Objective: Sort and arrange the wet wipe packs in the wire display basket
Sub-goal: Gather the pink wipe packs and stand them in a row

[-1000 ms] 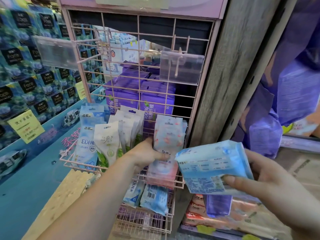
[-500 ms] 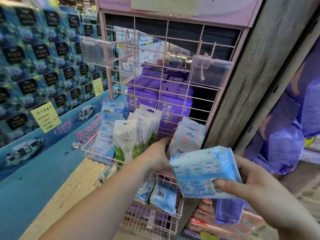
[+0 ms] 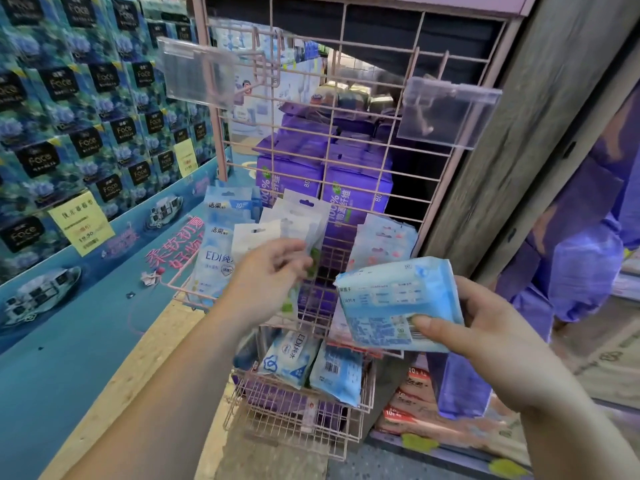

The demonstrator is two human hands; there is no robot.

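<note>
Head view shows a pink wire display basket [image 3: 194, 299] hung on a pink wire grid panel, with a second wire basket [image 3: 298, 420] below it. In the upper basket, upright blue-and-white wet wipe packs [image 3: 216, 261] stand at the left, white pouches with green print [image 3: 301, 223] in the middle, and pale packs with pink print [image 3: 382, 244] at the right, with an open gap of bare wire between the middle and right groups. The right hand [image 3: 485, 337] grips a light blue rectangular wet wipe pack [image 3: 391, 303], thumb pressed on its near printed face and fingers wrapped behind; the pack's long axis runs roughly left to right, slightly tilted, and it sits just near and right of that gap, in front of the pink-printed packs. The left hand [image 3: 266, 275] is nearer the basket, its fingers loosely spread and lightly curled in front of the white pouches; motion blur hides whether it touches them, and it seems to hold nothing. Likely the blue pack must travel far and left to reach the matching blue packs.
</note>
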